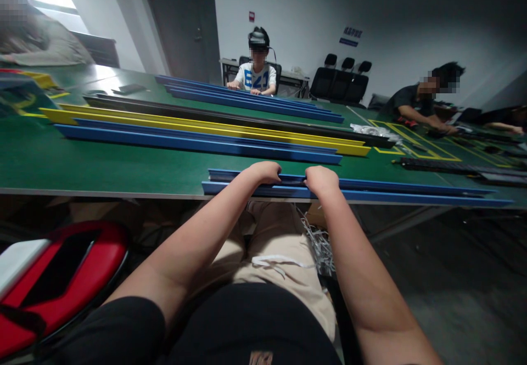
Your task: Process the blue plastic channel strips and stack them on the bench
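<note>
A long blue channel-shaped profile (420, 191) lies along the near edge of the green table in front of me. My left hand (267, 172) rests over its trough, left of its middle, with the fingers curled down. A short way to the right, my right hand (323, 179) bends over the same trough, its fingers also curled in. Both hands are closed, and their fingertips are largely hidden inside the profile. What they pinch, if anything, cannot be made out. A dark narrow strip of the trough shows between them.
Beyond lie another blue profile (197, 141), a yellow profile (214, 130), a black profile (239, 117) and several blue ones (255, 99). Clear plastic bags (376, 132) lie to the right. A red stool (102, 260) stands at my left. Co-workers sit around the table (123, 174).
</note>
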